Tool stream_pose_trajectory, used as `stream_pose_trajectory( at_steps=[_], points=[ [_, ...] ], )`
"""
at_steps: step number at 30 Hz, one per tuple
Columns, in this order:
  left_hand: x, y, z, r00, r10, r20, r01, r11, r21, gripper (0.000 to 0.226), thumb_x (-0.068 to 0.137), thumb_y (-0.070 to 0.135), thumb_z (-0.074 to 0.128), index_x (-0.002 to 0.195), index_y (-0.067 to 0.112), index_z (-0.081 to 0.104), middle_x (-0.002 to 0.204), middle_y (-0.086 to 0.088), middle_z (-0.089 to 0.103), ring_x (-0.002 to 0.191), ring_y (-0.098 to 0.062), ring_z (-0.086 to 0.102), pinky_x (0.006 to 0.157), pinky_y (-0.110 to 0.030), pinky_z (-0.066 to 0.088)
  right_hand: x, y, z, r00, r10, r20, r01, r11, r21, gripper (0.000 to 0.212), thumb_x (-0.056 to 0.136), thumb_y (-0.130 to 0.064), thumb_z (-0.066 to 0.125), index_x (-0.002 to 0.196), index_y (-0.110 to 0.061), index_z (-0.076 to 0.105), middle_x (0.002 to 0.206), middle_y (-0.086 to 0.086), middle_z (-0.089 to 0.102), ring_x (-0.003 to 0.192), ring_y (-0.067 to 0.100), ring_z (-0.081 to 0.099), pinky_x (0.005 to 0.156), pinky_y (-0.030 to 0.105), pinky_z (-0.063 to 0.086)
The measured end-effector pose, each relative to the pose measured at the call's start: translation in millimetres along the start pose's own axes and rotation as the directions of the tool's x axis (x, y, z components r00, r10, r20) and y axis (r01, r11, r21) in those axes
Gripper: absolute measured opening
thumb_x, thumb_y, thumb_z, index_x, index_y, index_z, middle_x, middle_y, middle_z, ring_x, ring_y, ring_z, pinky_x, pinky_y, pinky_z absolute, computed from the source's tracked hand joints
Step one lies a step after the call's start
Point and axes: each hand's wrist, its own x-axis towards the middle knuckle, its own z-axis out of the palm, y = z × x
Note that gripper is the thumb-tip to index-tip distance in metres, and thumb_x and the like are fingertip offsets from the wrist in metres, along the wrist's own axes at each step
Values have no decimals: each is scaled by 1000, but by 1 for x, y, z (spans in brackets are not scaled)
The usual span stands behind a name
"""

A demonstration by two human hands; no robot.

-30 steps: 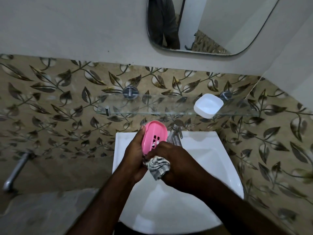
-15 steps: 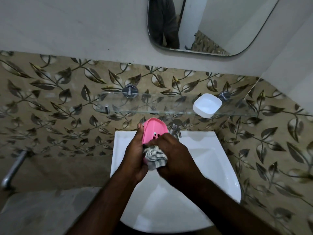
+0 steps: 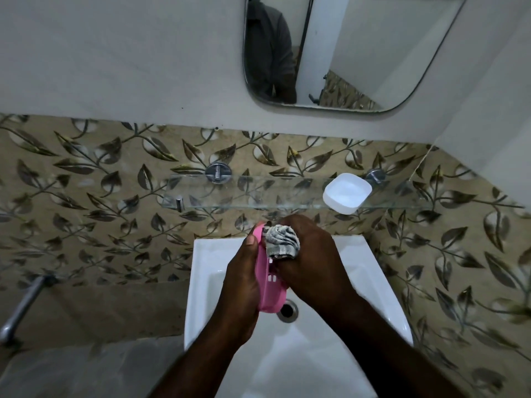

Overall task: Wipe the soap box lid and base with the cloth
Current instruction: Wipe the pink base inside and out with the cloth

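Note:
My left hand (image 3: 242, 280) grips the pink slotted soap box base (image 3: 268, 285) over the white sink, thumb along its left edge. My right hand (image 3: 311, 262) holds a bunched grey-and-white striped cloth (image 3: 281, 241) and presses it against the upper end of the pink base. The white soap box lid (image 3: 347, 193) lies on the glass shelf at the right, apart from both hands. Much of the pink base is hidden behind my fingers.
A white sink (image 3: 373, 285) with a metal drain (image 3: 287, 310) lies below the hands. The glass shelf (image 3: 244, 193) runs along the leaf-patterned tiled wall. A mirror (image 3: 373, 53) hangs above. A metal tap (image 3: 20, 308) juts out at the far left.
The cloth has moved from the lower end of the pink base up to its upper end. The base now hangs lower, over the drain.

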Motion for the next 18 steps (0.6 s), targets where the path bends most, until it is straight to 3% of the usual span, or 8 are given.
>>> stream_pose_trajectory(
  at_steps=[5, 9, 11, 14, 18],
  points=[
    [1, 3, 2, 999, 42, -17, -41, 997, 58, 55, 84, 61, 47, 126, 28, 61, 115, -10, 71, 101, -33, 69, 88, -56, 55, 10, 12, -4, 990, 139, -32, -139, 990, -5, 3, 69, -27, 59, 72, -27, 58, 67, -9, 65, 67, 13, 63, 60, 30, 50],
    [0, 0, 0, 996, 92, 5, -92, 988, 122, 59, 80, 62, 49, 130, 32, 59, 122, -5, 69, 110, -28, 66, 95, -55, 52, 8, 29, -9, 953, 292, 77, -296, 955, 35, 10, 69, -30, 62, 67, -21, 60, 63, -3, 66, 64, 11, 64, 61, 33, 53],
    [0, 1, 0, 996, 90, 19, -91, 985, 145, 62, 78, 64, 48, 130, 33, 59, 122, -4, 69, 110, -26, 66, 96, -54, 51, 8, 32, -13, 955, 281, 94, -288, 955, 70, 9, 71, -29, 65, 74, -20, 64, 67, -2, 69, 63, 8, 66, 62, 35, 55],
    [2, 6, 3, 995, 89, 44, -94, 986, 140, 57, 83, 64, 49, 127, 30, 61, 119, -6, 70, 108, -28, 67, 94, -56, 52, 8, 25, -12, 980, 190, -59, -180, 972, 151, 5, 72, -27, 64, 78, -26, 63, 71, -12, 69, 63, 1, 63, 59, 24, 52],
    [5, 9, 0, 990, 139, 19, -140, 984, 112, 58, 79, 63, 59, 124, 27, 64, 118, -9, 71, 108, -32, 67, 93, -56, 52, 8, 21, -8, 988, 146, -59, -145, 989, 12, 1, 72, -28, 59, 73, -28, 59, 67, -9, 66, 65, 10, 62, 59, 29, 50]
  ],
)
